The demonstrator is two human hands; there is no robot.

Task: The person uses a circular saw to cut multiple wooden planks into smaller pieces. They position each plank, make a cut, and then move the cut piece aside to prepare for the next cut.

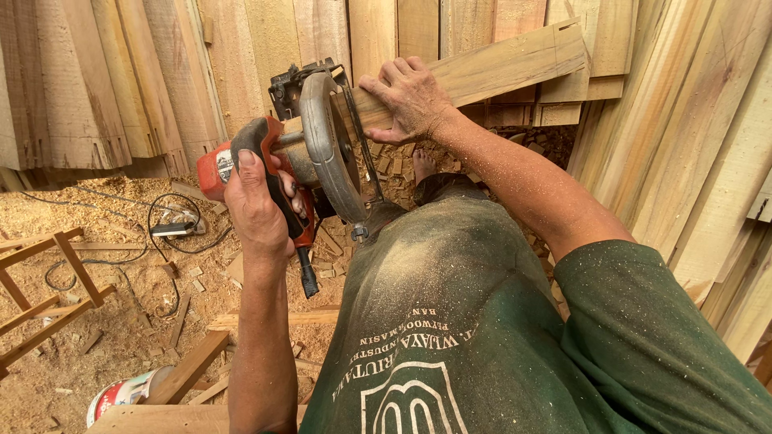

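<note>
Sawdust-covered workshop floor (121, 241), walled with leaning planks (161, 80).

Left hand (259, 205): fingers wrapped tight round the black-and-red handle of a circular saw (310, 149); its grey metal guard stands upright, edge against the near end of a wooden board.

Right hand (410, 100): palm down, fingers spread flat, pressing on the wooden board (503, 68) just beside the guard; nothing enclosed in the fingers. Board runs up and right, notched at its far end.

Surroundings: saw's black cord (173, 233) coiled on the floor at left; wood offcuts (394, 165) below the board; a bare foot (422, 165) among them; wooden frame (48, 297) at far left; paint tin (125, 394) at bottom left.
</note>
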